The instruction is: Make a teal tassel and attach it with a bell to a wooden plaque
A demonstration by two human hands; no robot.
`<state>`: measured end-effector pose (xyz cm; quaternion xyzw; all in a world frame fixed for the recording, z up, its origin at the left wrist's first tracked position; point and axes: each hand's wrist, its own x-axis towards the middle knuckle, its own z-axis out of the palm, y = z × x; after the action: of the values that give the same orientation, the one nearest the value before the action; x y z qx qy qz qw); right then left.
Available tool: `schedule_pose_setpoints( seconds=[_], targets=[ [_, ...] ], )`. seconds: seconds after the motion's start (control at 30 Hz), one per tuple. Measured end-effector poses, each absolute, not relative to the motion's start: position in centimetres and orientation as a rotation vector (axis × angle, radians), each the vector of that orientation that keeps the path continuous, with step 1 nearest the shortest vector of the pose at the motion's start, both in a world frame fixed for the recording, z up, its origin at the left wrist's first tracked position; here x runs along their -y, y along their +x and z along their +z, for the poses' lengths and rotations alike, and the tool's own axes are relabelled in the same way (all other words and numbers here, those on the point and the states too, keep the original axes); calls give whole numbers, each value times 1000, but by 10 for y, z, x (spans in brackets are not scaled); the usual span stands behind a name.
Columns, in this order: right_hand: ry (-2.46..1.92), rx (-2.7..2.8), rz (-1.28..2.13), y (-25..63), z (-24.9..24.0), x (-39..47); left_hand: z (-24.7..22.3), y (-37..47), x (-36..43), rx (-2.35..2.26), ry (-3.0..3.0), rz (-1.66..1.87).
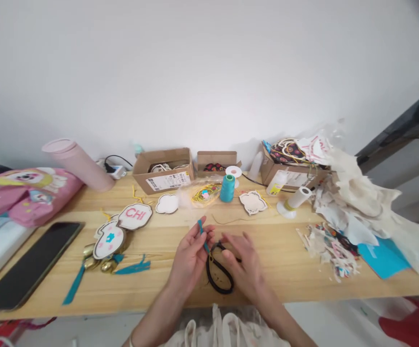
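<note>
My left hand (192, 250), near the front middle of the table, pinches a thin teal strip (201, 230) between thumb and fingers. Just right of it, my right hand (243, 258) is at a pair of scissors with black loop handles (220, 285). Its fingers are curled over the upper part of the scissors, and the lower loop hangs out toward the table's front edge. The scissors' blades are mostly hidden between the hands. Beyond the hands stands a teal thread spool (227, 188).
At left lie a phone (31, 265), fabric tags (135, 216), brass bells (108, 265) and teal tassels (133, 268). Cardboard boxes (144, 176) line the wall. A glue bottle (277, 183), white roll (298, 197), scraps (334, 255) and cloth (375, 207) are at right.
</note>
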<state>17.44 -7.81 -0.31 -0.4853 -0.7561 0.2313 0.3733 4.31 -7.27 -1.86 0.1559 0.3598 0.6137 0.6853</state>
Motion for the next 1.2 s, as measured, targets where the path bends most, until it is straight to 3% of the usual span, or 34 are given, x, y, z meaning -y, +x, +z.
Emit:
schedule_pose_setpoints(
  seconds=[0.1, 0.3, 0.53, 0.7, 0.8, 0.93, 1.07, 1.2],
  targets=[
    [-1219, 1927, 878, 161, -24, 77, -13, 56, 75, -880, 382, 1424],
    [-1121, 1793, 1104, 183, -47, 68, 0, 60, 73, -985, 365, 1469],
    [-1128, 2239, 684, 230, -7, 40, -3, 18, 65, -1230, 637, 1632],
    [-804, 2544, 400, 224, 17, 12, -13, 33, 61, -1374, 1494, 1175],
    [-783, 2379, 449, 216, 16, -2, -15, 47, 55, -1420, 1526, 1035],
    [-920, 1950, 583, 208, 8, -9, -18, 50, 45, -1359, 1311, 1142],
    [-838, 1801, 924, 191, -8, -4, -21, 53, 40, -1274, 1339, 1150],
    [-811, 1661, 1002, 183, -27, -3, -14, 62, 43, -1218, 1434, 1064]
  ],
)
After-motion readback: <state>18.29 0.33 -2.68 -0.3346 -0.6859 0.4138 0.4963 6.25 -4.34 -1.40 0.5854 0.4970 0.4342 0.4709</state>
